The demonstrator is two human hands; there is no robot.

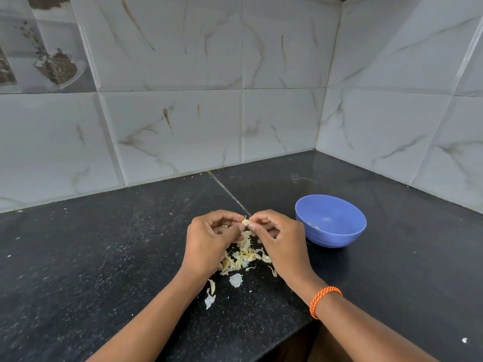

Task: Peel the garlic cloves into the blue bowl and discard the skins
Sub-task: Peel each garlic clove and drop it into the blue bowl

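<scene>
My left hand [209, 239] and my right hand [277, 236] meet above the black counter, and both pinch one small garlic clove [245, 222] between fingertips and thumbs. A pile of pale garlic skins [241, 257] lies on the counter right under the hands. Two larger white skin pieces [235, 280] lie nearer to me. The blue bowl [339, 232] stands upright just right of my right hand, with a few pale peeled bits near its bottom.
The black granite counter [104, 257] runs into a corner of white marbled wall tiles [287, 121] behind and to the right. Its front edge cuts across at the lower right. An orange thread band [322, 300] circles my right wrist.
</scene>
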